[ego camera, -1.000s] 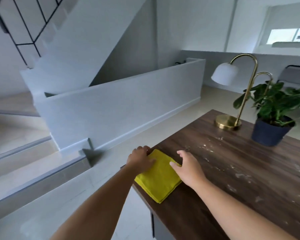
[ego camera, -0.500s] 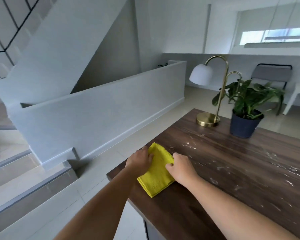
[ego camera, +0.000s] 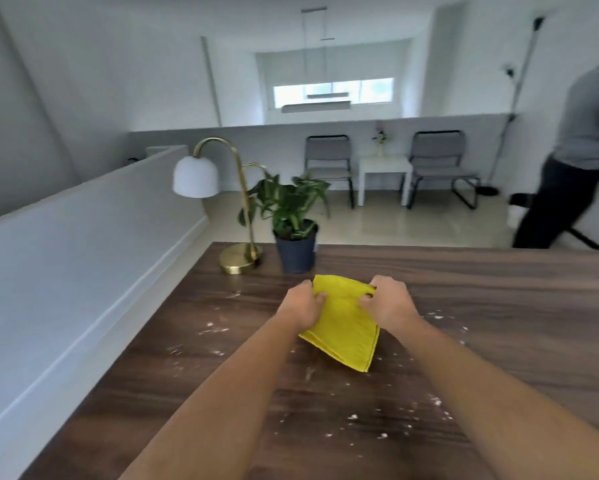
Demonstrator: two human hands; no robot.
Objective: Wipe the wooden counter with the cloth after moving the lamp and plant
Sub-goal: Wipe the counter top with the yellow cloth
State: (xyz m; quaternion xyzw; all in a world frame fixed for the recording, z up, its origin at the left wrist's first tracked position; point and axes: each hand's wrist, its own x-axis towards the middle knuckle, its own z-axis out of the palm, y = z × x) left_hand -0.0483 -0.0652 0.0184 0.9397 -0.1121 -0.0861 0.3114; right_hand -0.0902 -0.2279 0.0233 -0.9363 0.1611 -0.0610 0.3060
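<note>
Both hands grip folded yellow cloth point(ego camera: 343, 323) over wooden counter point(ego camera: 499, 306): left hand point(ego camera: 300, 303) pinches left edge, right hand point(ego camera: 388, 303) pinches right corner, lower corner hanging free. Lamp point(ego camera: 239, 237) and plant point(ego camera: 293, 220) at far edge, seemingly unmoved. White crumbs point(ego camera: 353, 417) scattered; wiping not begun

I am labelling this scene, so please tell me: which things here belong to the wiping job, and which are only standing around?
Belong to the job:
yellow cloth, held by left hand and right hand
wooden counter with white crumbs
lamp
potted plant

Only standing around:
two grey chairs
white side table
person at the right edge
</note>
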